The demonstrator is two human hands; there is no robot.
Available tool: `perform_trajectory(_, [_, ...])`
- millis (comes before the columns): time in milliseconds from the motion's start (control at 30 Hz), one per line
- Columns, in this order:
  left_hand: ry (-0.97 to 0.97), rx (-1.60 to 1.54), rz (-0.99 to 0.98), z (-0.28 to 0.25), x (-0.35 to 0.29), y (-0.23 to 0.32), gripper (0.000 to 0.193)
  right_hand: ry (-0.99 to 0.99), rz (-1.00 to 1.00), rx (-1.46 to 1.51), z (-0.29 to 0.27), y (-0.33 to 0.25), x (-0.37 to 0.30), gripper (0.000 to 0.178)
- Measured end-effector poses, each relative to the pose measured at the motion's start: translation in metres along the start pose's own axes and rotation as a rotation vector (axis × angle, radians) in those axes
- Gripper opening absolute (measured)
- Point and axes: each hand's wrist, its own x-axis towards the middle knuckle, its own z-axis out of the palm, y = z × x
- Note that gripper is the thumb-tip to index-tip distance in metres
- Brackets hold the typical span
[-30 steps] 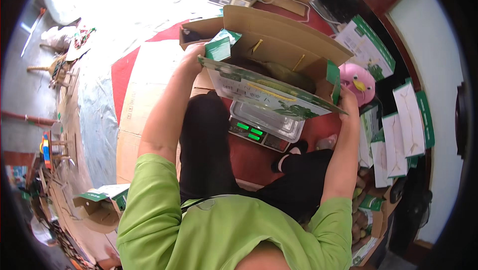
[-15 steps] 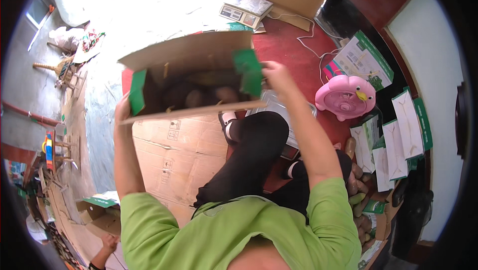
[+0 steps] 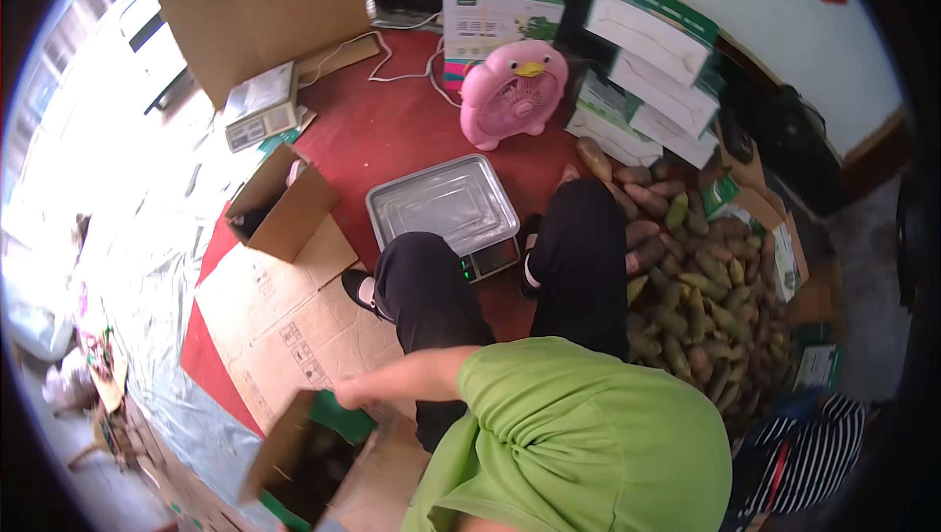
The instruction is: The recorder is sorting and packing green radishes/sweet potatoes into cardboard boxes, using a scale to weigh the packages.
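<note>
Right hand clasped on the end of an open-topped carton

The person's right hand (image 3: 351,393) is bent in around the near-knee end of an open-topped carton (image 3: 279,449), touching it beside a green flap (image 3: 341,419); the separate fingers are hard to make out. The left hand is out of view, so its state cannot be told. The carton lies below and to the left of the right hand in the view, at the person's left side, with its mouth facing up. Dark contents sit inside, too blurred to identify.

Just above the hand, a printed cardboard sheet (image 3: 294,336) lies on a red floor covering (image 3: 363,91). A second brown carton (image 3: 294,208) stands at the sheet's far end. Between and beyond the knees sits a digital scale (image 3: 493,260) bearing a shallow metal tray (image 3: 441,201).

Farther out, another scale (image 3: 260,112) stands on the left before a large cardboard panel (image 3: 255,7). A pink bird-faced fan (image 3: 520,91) is beyond the tray. On the right, white-and-green boxes (image 3: 667,66) are stacked beyond a heap of oblong green and brownish produce (image 3: 701,306).
</note>
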Motion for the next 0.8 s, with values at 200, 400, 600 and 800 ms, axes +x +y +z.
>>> perform_trajectory(200, [0.102, 0.052, 0.206, -0.004, -0.020, -0.004, 0.026, -0.277, 0.390, 1.052, -0.092, -0.067, -0.036, 0.031])
perform_trajectory(400, [0.169, 0.088, 0.418, 0.035, -0.029, 0.008, 0.026, 0.404, 0.314, 1.430, -0.162, -0.018, -0.070, 0.029])
perform_trajectory(600, [0.299, 0.127, 0.654, 0.067, -0.050, 0.037, 0.026, 0.964, 0.252, 1.462, -0.261, 0.044, -0.211, 0.028])
perform_trajectory(800, [0.342, 0.136, 0.948, 0.159, -0.068, 0.097, 0.026, 1.562, 0.544, 1.094, -0.253, 0.116, -0.406, 0.023])
